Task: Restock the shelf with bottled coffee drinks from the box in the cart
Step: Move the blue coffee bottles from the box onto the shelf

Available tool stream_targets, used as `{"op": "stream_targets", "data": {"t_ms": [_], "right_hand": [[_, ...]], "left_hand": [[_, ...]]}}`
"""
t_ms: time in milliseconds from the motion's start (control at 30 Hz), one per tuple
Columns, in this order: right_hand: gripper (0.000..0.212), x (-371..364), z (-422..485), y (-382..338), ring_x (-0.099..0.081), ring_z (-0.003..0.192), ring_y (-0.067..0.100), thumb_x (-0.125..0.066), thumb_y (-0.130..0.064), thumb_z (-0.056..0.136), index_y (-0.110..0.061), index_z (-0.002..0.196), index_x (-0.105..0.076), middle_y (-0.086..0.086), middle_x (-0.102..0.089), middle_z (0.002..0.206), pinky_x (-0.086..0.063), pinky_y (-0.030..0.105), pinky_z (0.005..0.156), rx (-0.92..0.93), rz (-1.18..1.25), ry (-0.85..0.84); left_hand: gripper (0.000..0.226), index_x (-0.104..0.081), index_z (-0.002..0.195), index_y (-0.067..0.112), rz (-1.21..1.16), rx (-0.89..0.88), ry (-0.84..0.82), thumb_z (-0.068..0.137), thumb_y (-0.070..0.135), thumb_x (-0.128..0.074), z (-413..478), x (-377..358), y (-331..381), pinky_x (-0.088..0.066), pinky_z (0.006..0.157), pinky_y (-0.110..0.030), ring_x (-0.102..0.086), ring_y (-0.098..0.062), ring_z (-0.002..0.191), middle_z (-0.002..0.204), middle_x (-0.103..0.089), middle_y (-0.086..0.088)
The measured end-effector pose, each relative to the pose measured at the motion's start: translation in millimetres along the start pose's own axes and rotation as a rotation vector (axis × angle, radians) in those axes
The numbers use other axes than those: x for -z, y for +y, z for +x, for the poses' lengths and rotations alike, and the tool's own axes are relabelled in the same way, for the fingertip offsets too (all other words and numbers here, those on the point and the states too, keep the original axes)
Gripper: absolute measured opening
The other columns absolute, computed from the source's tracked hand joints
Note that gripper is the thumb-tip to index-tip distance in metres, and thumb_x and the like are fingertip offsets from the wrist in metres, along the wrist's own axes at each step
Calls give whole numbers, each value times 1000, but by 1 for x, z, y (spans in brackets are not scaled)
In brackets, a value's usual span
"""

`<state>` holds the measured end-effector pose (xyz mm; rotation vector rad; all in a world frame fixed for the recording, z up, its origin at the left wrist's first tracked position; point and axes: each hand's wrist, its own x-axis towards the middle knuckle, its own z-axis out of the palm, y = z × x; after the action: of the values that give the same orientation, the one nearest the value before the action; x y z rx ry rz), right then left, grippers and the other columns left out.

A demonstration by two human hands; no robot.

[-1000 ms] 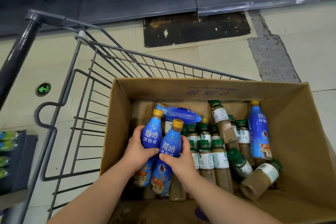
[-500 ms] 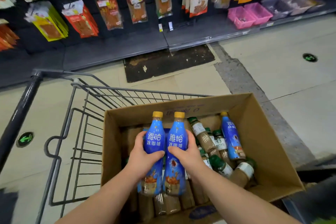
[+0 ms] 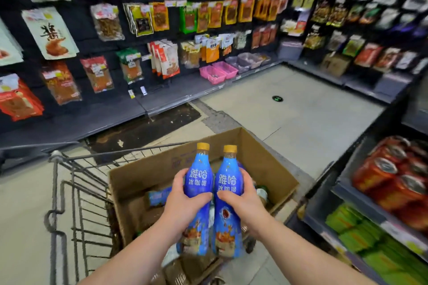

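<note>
Holds two blue coffee drinks upright and just beside each other, above the near half of the cardboard box (image 3: 143, 176). Grips the left bottle (image 3: 199, 183) with the left hand (image 3: 183, 194), curled round its middle, thumb across the front. Grips the right bottle (image 3: 228, 192) with the right hand (image 3: 243, 194) in the same way. Both with yellow caps pointing up. Inside the box, near its left wall, one more blue bottle (image 3: 158, 196) lying on its side. Under the box, the wire cart (image 3: 76, 192). At the right edge, a grey shelf (image 3: 354, 192) carrying red cans (image 3: 393, 176), with green packs (image 3: 361, 227) below. On the far wall, hanging snack packets (image 3: 99, 74) and pink baskets (image 3: 217, 71).
</note>
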<state>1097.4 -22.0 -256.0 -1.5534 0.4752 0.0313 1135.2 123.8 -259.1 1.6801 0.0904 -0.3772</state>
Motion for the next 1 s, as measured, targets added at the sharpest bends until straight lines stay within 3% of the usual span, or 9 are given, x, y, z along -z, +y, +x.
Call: {"op": "stream_targets", "data": {"t_ms": [133, 233, 367, 467, 533, 667, 800, 867, 1000], "right_hand": [[57, 24, -49, -8, -65, 74, 1, -74, -11, 65, -29, 112, -47, -4, -64, 96, -55, 21, 65, 50, 56, 128], [60, 50, -87, -9, -66, 85, 14, -70, -18, 58, -30, 111, -48, 0, -66, 99, -58, 34, 78, 53, 71, 240], [56, 95, -136, -10, -66, 91, 21, -74, -15, 63, -38, 106, -47, 5, -66, 105, -57, 40, 83, 74, 79, 416], [63, 130, -177, -8, -67, 87, 17, -72, -20, 60, -37, 115, -46, 1, -67, 103, -57, 35, 81, 81, 63, 546], [62, 154, -204, -4, -66, 84, 15, -74, -11, 69, -30, 121, -45, 2, -67, 102, -56, 29, 74, 96, 79, 618], [59, 203, -263, 1, -66, 87, 19, -70, -4, 77, -30, 122, -43, 3, -66, 104, -57, 30, 76, 110, 104, 746], [73, 258, -329, 10, -67, 93, 20, -74, -21, 63, -32, 127, -41, 3, -66, 108, -56, 41, 86, 122, 101, 857], [71, 288, -365, 14, -67, 87, 15, -71, -25, 58, -34, 123, -43, 1, -67, 104, -57, 34, 82, 132, 97, 905], [58, 348, -430, 21, -65, 81, 10, -73, -9, 73, -34, 116, -43, -2, -66, 100, -55, 19, 70, 172, 76, 968]], "left_hand": [[73, -46, 114, 36, -37, -43, -91, 48, 29, -77, -24, -24, 11, -53, 87, -40, -65, -16, 93, 106, -65, 6], [62, -48, 108, 36, -56, -88, -199, 54, 21, -76, -46, -53, 20, -51, 79, -33, -65, -14, 85, 100, -66, 8], [69, -46, 115, 26, -55, -139, -388, 57, 15, -81, -78, -98, 31, -50, 71, -26, -64, -3, 73, 93, -65, 9], [68, -48, 111, 33, -17, -153, -499, 53, 21, -81, -106, -134, 35, -54, 80, -35, -67, -12, 85, 99, -67, 4], [62, -47, 108, 37, -5, -167, -573, 59, 17, -80, -128, -158, 38, -54, 82, -38, -67, -17, 91, 103, -67, 4], [62, -43, 119, 33, -21, -210, -722, 76, 1, -73, -179, -212, 45, -52, 69, -28, -66, -11, 85, 103, -64, 9], [62, -47, 108, 44, 13, -237, -843, 67, 10, -79, -241, -277, 48, -55, 83, -46, -68, -22, 93, 110, -66, 1], [64, -46, 113, 37, 10, -253, -871, 68, 6, -79, -277, -310, 49, -54, 87, -47, -67, -23, 94, 110, -66, -1], [64, -47, 109, 35, 3, -275, -975, 63, 5, -81, -345, -369, 51, -54, 85, -41, -66, -18, 89, 105, -66, 3]]}}
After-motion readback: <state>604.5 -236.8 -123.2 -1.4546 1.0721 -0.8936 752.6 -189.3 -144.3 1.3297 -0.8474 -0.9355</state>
